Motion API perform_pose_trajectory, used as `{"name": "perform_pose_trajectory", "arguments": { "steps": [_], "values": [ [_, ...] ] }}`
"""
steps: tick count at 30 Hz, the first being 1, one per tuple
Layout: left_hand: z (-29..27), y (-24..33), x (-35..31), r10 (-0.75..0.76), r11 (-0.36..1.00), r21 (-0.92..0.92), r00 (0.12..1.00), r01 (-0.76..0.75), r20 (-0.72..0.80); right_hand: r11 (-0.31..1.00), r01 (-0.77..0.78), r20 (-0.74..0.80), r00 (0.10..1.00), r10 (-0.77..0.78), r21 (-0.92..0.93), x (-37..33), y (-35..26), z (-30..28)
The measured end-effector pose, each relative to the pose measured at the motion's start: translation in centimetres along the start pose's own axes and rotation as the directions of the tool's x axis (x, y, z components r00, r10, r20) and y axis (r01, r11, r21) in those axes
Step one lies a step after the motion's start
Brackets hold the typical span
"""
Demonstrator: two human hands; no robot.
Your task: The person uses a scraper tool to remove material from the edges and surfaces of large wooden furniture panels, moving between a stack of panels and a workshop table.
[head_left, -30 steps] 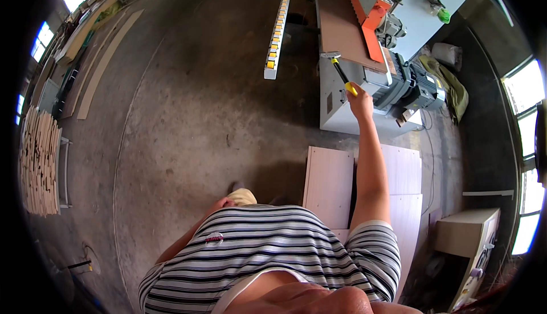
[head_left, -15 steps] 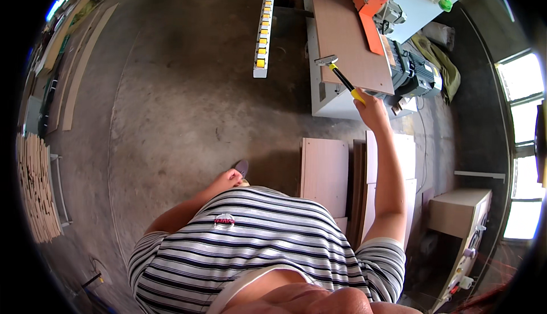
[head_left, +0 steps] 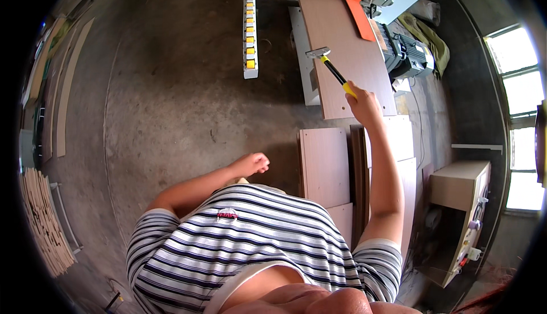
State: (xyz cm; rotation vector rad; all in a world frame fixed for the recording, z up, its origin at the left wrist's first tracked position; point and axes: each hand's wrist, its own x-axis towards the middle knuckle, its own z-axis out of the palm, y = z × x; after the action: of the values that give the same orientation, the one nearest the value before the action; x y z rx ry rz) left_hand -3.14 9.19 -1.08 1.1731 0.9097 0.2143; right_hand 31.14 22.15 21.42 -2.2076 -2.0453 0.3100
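My right hand (head_left: 364, 106) is closed round the yellow and black handle of a hammer (head_left: 333, 72). The hammer's metal head lies over a long light-brown wooden panel (head_left: 342, 58); whether it touches the panel I cannot tell. This panel rests on a machine bed (head_left: 307, 78), beside an orange guard (head_left: 358, 15), and its near end juts out toward me. In front of my body, my left hand (head_left: 253, 163) hangs in a loose fist with nothing visible in it.
A rail with yellow rollers (head_left: 250, 35) runs left of the machine. Near my right arm lie stacked panels (head_left: 325, 166). A motor (head_left: 413, 55) sits right of the bed. Farther right stands a wooden cabinet (head_left: 456, 186). Thin wood strips (head_left: 45, 217) are piled at far left.
The panel has slid toward me, past the machine's near end. My left hand has risen and moved right, away from my body. My right hand still holds the hammer.
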Motion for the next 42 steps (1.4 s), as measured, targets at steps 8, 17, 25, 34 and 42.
{"name": "perform_pose_trajectory", "arguments": {
  "steps": [8,17,25,34,42],
  "values": [
    [5.0,10.3,10.2,0.066,0.913,-0.408,0.988,-0.003,0.139,0.999,0.028,-0.080,0.996,-0.030,-0.018,0.0,0.1,1.6],
    [11.2,12.9,12.7,0.165,0.793,-0.592,0.986,-0.143,-0.016,0.999,0.030,-0.038,0.999,-0.029,0.015,-13.1,2.3,0.2],
    [12.1,13.6,13.9,0.130,0.708,-0.676,0.979,-0.203,-0.157,0.998,0.052,0.005,0.999,-0.052,-0.020,-9.8,1.1,-0.6],
    [8.0,15.1,17.1,0.069,0.671,-0.729,0.991,-0.132,-0.116,0.999,0.026,0.013,1.000,-0.025,-0.031,-4.7,-0.8,-1.0],
    [3.8,18.0,19.2,0.082,0.657,-0.748,0.995,-0.098,-0.058,0.999,-0.014,0.006,1.000,0.014,-0.049,1.8,-3.4,-1.5]
  ]
}}
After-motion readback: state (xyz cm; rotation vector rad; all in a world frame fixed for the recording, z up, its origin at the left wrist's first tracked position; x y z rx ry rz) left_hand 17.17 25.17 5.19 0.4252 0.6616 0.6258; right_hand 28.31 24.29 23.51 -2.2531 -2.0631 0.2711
